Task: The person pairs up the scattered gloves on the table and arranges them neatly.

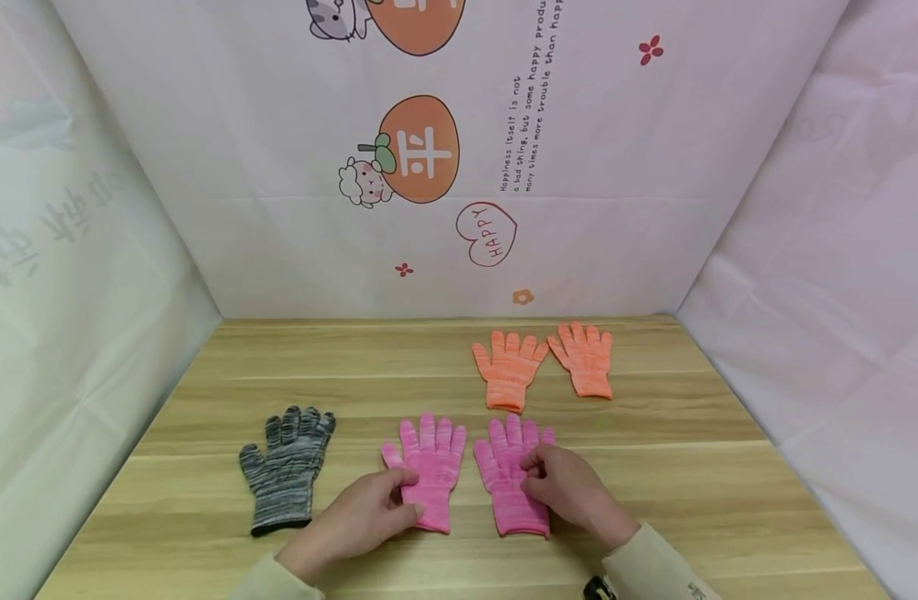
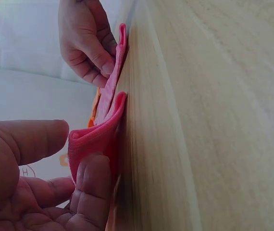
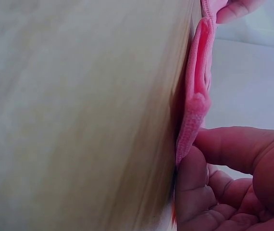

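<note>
Two pink knitted gloves lie side by side, fingers pointing away and cuffs toward me. My left hand (image 1: 368, 514) holds the outer edge of the left pink glove (image 1: 433, 477), near its cuff. In the left wrist view that cuff (image 2: 91, 139) bows up off the wood, with thumb and fingers around its side. On the other pair member, my right hand (image 1: 571, 487) pinches the outer side of the right pink glove (image 1: 509, 479). The right wrist view shows thumb and finger closed at the glove's edge (image 3: 190, 127), where the folded cuff opening stands slightly apart.
A grey-and-black striped glove (image 1: 284, 475) lies left of my left hand. Farther back on the right are two orange gloves, one (image 1: 509, 372) left of the other (image 1: 588, 360). The wooden tabletop (image 1: 338, 358) is enclosed by a printed white back panel (image 1: 293, 250) and white side sheets.
</note>
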`<state>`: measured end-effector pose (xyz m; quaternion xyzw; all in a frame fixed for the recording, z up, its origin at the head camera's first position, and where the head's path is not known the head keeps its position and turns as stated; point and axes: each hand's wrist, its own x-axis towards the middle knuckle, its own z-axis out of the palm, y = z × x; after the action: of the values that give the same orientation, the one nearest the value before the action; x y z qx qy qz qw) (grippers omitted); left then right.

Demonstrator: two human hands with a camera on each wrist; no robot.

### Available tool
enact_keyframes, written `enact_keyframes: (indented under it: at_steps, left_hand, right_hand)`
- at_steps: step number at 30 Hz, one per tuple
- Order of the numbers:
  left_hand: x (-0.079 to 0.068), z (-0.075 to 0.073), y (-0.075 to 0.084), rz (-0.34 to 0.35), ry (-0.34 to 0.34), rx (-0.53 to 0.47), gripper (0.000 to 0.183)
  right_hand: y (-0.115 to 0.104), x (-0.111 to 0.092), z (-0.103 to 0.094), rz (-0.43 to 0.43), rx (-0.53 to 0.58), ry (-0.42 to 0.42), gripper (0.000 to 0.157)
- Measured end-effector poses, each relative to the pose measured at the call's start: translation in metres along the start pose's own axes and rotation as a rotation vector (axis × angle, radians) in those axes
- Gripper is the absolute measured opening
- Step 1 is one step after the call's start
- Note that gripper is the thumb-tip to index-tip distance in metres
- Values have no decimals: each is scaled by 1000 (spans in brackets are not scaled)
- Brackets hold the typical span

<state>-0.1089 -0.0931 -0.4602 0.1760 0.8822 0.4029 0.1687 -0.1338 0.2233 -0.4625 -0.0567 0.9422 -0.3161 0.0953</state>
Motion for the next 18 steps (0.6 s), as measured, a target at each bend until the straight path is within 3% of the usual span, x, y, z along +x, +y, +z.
enact_keyframes:
  at_steps: [11,18]
  left_hand:
    - [-4,-1,-2,27,46,181,49]
    - [-1,-4,-1,50,178,292,30]
  right_hand:
    - [0,0,0,1,-3,-4,14]
    - [-1,0,-1,10,0,-12,14]
